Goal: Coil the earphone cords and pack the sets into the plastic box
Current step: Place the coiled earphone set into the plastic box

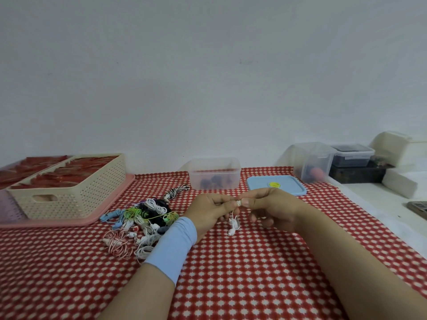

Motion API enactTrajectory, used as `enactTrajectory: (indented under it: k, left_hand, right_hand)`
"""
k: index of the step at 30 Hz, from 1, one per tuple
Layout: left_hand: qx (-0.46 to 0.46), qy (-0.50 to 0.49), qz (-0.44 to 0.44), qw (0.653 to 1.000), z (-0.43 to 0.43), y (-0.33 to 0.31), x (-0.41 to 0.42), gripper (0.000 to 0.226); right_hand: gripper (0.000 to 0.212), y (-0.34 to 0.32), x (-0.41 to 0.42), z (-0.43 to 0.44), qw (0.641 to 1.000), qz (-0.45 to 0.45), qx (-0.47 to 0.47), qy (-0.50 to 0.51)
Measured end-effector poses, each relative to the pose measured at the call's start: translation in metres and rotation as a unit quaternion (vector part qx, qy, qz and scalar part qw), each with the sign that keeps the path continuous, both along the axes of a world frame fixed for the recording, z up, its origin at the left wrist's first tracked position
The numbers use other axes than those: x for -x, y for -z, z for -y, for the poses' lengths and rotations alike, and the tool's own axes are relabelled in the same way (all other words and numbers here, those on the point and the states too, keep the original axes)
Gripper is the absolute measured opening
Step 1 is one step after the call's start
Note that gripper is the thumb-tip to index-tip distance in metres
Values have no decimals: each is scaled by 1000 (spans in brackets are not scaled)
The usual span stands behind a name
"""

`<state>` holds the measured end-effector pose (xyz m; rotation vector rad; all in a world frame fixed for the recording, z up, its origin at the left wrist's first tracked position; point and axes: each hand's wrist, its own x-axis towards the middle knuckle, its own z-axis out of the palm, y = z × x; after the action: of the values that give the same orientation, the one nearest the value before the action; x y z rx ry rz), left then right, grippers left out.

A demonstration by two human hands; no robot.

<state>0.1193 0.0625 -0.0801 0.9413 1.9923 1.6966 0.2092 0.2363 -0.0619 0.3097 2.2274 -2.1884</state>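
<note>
We are pinching a white earphone cord (240, 202) between left hand (213, 211) and right hand (269, 207) fingertips, coiling it tight so it fits the plastic box (215, 173) at the table's far edge.

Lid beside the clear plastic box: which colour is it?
Lid: light blue, with a yellow spot; head view.

Pale blue wristband (172, 248), left wrist

Plastic box (213, 163) contents: dark, indistinct.
</note>
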Motion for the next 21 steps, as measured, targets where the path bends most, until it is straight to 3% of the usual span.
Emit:
enactTrajectory:
  k: [7, 10, 15, 21]
  left_hand:
    - [-15, 24, 29, 999, 1, -1, 1, 11]
    - [-13, 27, 26, 999, 1, 0, 1, 16]
    - [14, -6, -18, 1000, 1, 1, 3, 12]
    - [-12, -61, -3, 998, -2, -1, 5, 9]
  right_hand:
    - [17, -2, -3, 4, 999, 3, 38, -13]
    - [22, -3, -4, 5, 999, 9, 44, -22]
    - [16, -1, -1, 8, 999, 15, 1, 33]
    - [13, -6, -3, 14, 994, -64, -52, 78]
